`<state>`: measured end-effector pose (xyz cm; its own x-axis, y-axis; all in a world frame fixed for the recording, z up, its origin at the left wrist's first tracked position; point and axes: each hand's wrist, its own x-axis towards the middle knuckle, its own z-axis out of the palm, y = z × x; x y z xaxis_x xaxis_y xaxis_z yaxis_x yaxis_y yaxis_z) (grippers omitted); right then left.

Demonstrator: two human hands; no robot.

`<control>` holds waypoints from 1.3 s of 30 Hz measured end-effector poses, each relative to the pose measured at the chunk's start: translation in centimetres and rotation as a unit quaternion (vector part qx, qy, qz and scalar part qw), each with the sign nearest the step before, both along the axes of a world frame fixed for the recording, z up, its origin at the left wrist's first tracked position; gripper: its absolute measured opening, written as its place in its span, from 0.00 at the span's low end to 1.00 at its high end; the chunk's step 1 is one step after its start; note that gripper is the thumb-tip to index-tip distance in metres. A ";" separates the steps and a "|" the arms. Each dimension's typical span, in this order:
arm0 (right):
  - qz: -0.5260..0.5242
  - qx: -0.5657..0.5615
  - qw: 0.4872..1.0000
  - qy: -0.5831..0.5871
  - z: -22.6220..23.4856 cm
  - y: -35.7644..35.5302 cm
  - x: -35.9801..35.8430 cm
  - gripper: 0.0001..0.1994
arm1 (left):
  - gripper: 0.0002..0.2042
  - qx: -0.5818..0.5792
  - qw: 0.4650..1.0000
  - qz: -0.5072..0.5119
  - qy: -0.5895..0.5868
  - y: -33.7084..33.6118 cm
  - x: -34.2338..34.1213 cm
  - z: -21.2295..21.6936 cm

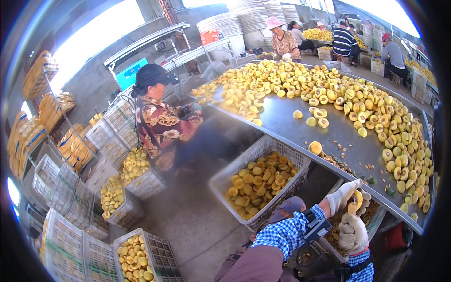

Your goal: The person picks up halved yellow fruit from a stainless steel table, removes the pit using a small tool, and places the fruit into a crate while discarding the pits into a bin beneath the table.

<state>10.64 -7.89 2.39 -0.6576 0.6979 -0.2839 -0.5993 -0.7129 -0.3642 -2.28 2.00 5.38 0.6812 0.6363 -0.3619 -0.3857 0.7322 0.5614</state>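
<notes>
Grasping a yellow fruit half (359,200) beside the tabletop (277,115), the left hand (344,194) nears the clenched right hand (352,233), its contents unclear.

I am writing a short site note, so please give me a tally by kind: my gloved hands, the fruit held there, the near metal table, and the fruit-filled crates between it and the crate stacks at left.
Gloved hands: 2
Held yellow stone fruit: 1
Near metal table: 1
Fruit-filled crates: 4
Total: 8

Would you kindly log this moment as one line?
left hand: gloved, holding yellow fruit; right hand: gloved, close by, contents unclear; metal table: fruit halves
</notes>
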 end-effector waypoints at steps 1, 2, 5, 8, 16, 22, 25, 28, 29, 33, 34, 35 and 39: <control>0.009 0.002 1.000 0.000 -0.3 0.2 0.2 0.08 | 0.25 -0.015 1.000 0.009 0.006 0.1 -0.1 0.3; 0.002 -0.009 1.000 0.022 -0.1 0.2 0.3 0.08 | 0.24 -0.009 1.000 0.023 0.001 0.0 -0.2 0.7; 0.008 0.022 0.999 0.034 0.5 0.2 0.0 0.09 | 0.24 0.022 0.999 -0.007 -0.031 -0.1 -0.6 1.4; -0.002 -0.046 0.986 0.163 1.4 0.3 -0.1 0.08 | 0.25 -0.026 0.995 0.016 -0.098 0.8 -0.1 0.4; 0.091 0.565 0.281 -0.771 -8.1 2.2 9.8 0.14 | 0.22 0.127 0.858 0.475 0.145 3.5 -14.7 0.8; 0.005 0.426 0.393 -0.815 -4.7 0.3 12.0 0.21 | 0.20 0.335 0.482 0.372 0.719 3.9 -19.6 -3.9; -0.158 0.307 0.517 -0.783 -2.2 1.1 16.4 0.25 | 0.14 0.442 0.645 0.379 0.495 5.2 -12.5 -3.2; -0.319 0.228 0.570 -0.722 0.7 1.2 19.7 0.22 | 0.17 0.499 0.687 0.258 0.462 3.1 -6.1 1.2; -0.358 0.250 0.507 -0.743 0.2 1.8 21.4 0.20 | 0.17 0.565 0.657 0.235 0.441 3.0 -5.2 0.0; -0.363 0.147 0.448 -0.803 1.1 2.8 24.9 0.23 | 0.12 0.511 0.786 0.141 0.319 3.7 -3.3 -4.0; -0.350 0.165 0.367 -0.846 0.4 3.1 26.9 0.23 | 0.12 0.485 0.819 0.124 0.280 3.7 -3.3 -5.0; -0.338 0.166 0.277 -0.884 -0.5 2.7 29.2 0.23 | 0.12 0.455 0.850 0.108 0.242 3.9 -2.4 -5.9; -0.234 0.193 0.304 -0.903 2.5 2.9 29.4 0.23 | 0.10 0.328 0.900 0.093 0.271 3.0 1.5 -5.1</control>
<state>40.00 -4.97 4.84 0.5247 0.8053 0.2759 0.8240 -0.3991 -0.4021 -0.80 4.99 0.31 0.3769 0.9192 -0.1142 -0.0074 0.1263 0.9920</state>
